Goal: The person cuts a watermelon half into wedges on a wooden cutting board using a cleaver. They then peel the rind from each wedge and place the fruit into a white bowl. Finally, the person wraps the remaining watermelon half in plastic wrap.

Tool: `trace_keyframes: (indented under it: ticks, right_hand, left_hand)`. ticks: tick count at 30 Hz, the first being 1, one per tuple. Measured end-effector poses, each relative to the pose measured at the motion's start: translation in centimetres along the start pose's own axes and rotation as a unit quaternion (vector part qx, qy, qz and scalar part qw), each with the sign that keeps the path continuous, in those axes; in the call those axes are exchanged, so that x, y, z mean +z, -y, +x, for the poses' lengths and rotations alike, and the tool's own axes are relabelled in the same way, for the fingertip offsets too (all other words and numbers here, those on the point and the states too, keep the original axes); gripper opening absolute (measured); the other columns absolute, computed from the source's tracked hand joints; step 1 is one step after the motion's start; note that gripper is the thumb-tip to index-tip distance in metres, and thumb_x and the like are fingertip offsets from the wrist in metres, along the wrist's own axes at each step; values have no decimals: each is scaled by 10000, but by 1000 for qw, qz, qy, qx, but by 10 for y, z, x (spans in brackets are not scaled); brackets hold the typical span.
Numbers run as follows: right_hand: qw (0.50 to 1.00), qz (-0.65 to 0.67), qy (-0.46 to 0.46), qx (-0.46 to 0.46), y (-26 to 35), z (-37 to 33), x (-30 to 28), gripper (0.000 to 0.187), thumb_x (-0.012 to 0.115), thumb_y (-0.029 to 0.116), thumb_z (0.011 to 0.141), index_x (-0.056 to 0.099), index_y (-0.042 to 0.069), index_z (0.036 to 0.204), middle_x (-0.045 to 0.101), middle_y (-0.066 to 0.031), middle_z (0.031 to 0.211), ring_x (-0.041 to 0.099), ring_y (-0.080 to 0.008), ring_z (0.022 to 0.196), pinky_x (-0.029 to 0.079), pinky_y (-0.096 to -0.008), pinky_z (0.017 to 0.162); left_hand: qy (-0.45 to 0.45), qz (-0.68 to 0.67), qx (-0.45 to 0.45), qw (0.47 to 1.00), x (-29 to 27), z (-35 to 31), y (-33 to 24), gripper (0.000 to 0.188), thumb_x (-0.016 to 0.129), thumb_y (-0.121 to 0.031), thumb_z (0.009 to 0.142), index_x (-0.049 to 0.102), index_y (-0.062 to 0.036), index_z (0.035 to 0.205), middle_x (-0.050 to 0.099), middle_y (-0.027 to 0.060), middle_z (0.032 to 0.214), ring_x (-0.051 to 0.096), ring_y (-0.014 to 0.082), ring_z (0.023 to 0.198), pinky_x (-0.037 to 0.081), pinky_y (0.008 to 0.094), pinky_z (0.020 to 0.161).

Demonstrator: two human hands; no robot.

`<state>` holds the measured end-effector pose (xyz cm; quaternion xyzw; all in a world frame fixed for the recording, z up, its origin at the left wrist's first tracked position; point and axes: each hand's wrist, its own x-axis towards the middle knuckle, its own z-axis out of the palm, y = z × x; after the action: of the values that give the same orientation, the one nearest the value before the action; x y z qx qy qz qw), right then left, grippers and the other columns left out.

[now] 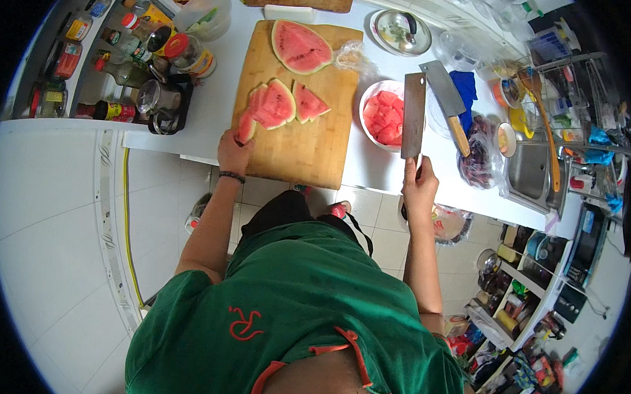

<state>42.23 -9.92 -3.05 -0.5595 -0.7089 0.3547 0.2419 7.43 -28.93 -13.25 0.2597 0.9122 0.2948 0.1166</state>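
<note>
My right hand (420,189) grips the handle of a cleaver (414,113), its broad blade pointing away from me over the right rim of a white bowl (364,122). The bowl holds cut red watermelon chunks (383,116). At the left edge of a wooden cutting board (303,155), my left hand (233,152) is closed on the near end of a narrow watermelon piece (245,128). Beside that piece lie overlapping watermelon slices (271,105) and a smaller watermelon wedge (309,104). A large watermelon wedge (300,47) rests at the board's far end.
A second cleaver (444,94) with a wooden handle lies right of the bowl. Farther right are a bagged dark red bundle (478,157) and a sink (528,170). A round lid (400,32) sits at the back. Jars and bottles (188,53) crowd the left side.
</note>
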Motion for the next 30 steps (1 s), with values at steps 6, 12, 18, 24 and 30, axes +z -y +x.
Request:
trace_keyframes:
  ticks: [6, 12, 18, 24, 30]
  right_hand:
    - [1000, 4, -4, -9, -9, 10, 2, 254, 570, 229, 921, 551, -20, 869, 500, -168, 532, 478, -272, 447, 410, -380, 480]
    - [1000, 30, -3, 5, -20, 10, 0, 269, 568, 231, 924, 533, -23, 843, 474, -149, 520, 480, -239, 441, 395, -364, 462]
    - [985, 153, 37, 71, -8, 6, -4, 286, 548, 262, 951, 535, 3, 832, 470, -38, 515, 453, -113, 409, 363, -282, 397]
    - [990, 135, 23, 21, 3, 6, -3, 241, 577, 229, 931, 549, 3, 853, 478, -78, 506, 448, -149, 425, 376, -310, 434]
    - [995, 26, -14, -95, 33, -5, -21, 221, 577, 231, 916, 557, 10, 909, 553, -188, 574, 576, -371, 524, 440, -411, 490]
  left_hand:
    - [24, -169, -36, 985, -15, -13, 42, 352, 747, -115, 746, 594, 17, 1034, 652, 54, 865, 604, 126, 765, 498, 269, 705]
    - [44, -257, -60, 964, -41, -36, 39, 276, 704, -70, 807, 603, 1, 1054, 624, 5, 857, 566, 77, 768, 474, 226, 707]
    - [160, -325, 92, 928, -22, -34, -82, 299, 682, -66, 832, 589, 6, 1107, 649, 51, 958, 616, 108, 863, 504, 243, 761]
    - [293, -403, 190, 846, 55, -5, -196, 293, 654, 13, 840, 563, 19, 1118, 651, 46, 1016, 623, 115, 931, 501, 238, 821]
    - [304, -285, 255, 873, 73, 2, -232, 221, 654, 20, 831, 605, 20, 1047, 667, 73, 954, 635, 116, 897, 511, 234, 792]
